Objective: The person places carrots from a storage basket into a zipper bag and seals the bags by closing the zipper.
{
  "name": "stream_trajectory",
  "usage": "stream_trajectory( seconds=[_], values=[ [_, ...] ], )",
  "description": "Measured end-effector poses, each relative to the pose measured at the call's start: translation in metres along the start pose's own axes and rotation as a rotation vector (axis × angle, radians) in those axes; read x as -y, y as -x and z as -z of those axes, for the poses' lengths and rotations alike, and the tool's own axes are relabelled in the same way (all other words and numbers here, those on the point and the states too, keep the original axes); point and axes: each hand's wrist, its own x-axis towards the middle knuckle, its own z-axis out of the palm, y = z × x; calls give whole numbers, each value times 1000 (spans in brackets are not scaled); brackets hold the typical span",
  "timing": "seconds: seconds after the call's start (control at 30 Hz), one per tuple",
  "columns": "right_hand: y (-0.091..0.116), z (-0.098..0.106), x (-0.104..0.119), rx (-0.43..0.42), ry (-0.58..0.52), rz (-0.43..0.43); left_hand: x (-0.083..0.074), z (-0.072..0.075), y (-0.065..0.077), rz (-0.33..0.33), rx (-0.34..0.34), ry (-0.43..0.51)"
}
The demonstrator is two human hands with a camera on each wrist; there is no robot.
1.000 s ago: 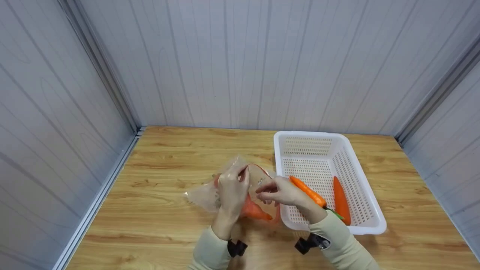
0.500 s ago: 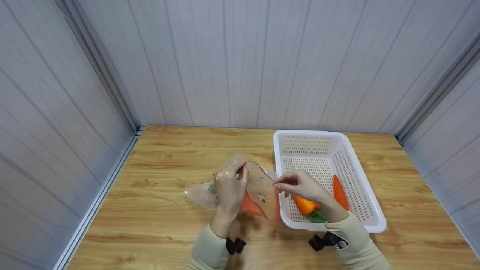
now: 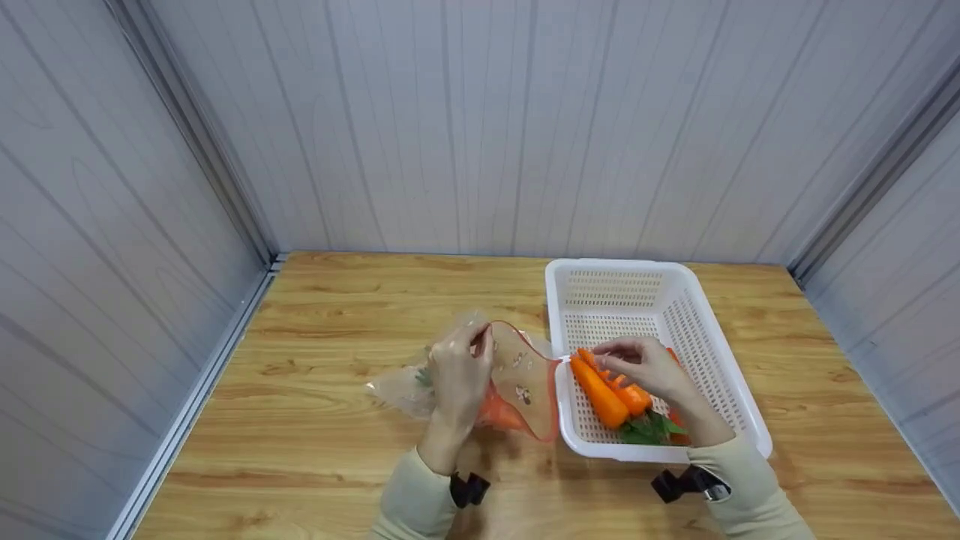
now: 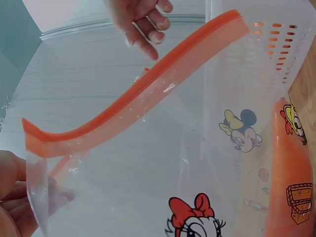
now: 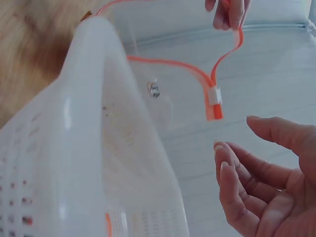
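My left hand [image 3: 459, 371] pinches the opening edge of a clear zip bag [image 3: 517, 360] with an orange zip strip and cartoon prints. The bag's mouth gapes, and its far corner bears a white slider [image 5: 215, 95] beside the basket's rim. Inside the bag lies a carrot [image 4: 291, 158]; green leaves show faintly behind the left hand in the head view. Over the white basket [image 3: 622, 265], my right hand [image 3: 646, 369] holds nothing, thumb and fingers apart, just above several orange carrots [image 3: 600, 397] with green tops. Part of these is hidden under that hand.
The basket stands on the right side of the wood-grain table [image 3: 330, 330], close to the bag. White panel walls [image 3: 405, 135] enclose the back and both sides.
My right hand has let go of the bag's edge and moved right over the basket, uncovering the carrots. The bag's mouth has spread wider. The left hand has stayed nearly in place.
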Motion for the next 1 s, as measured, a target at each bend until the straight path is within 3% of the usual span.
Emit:
stream_trajectory(
  seconds=[0.23,0.53,1.0],
  values=[
    [6,9,-25,-85,77,-99,1,0,2,4,1,-24],
    [21,23,-55,-114,113,-187,2,1,3,-3,-5,-24],
    [36,37,-82,-102,172,-316,2,-1,8,-29,-1,36]
  ],
)
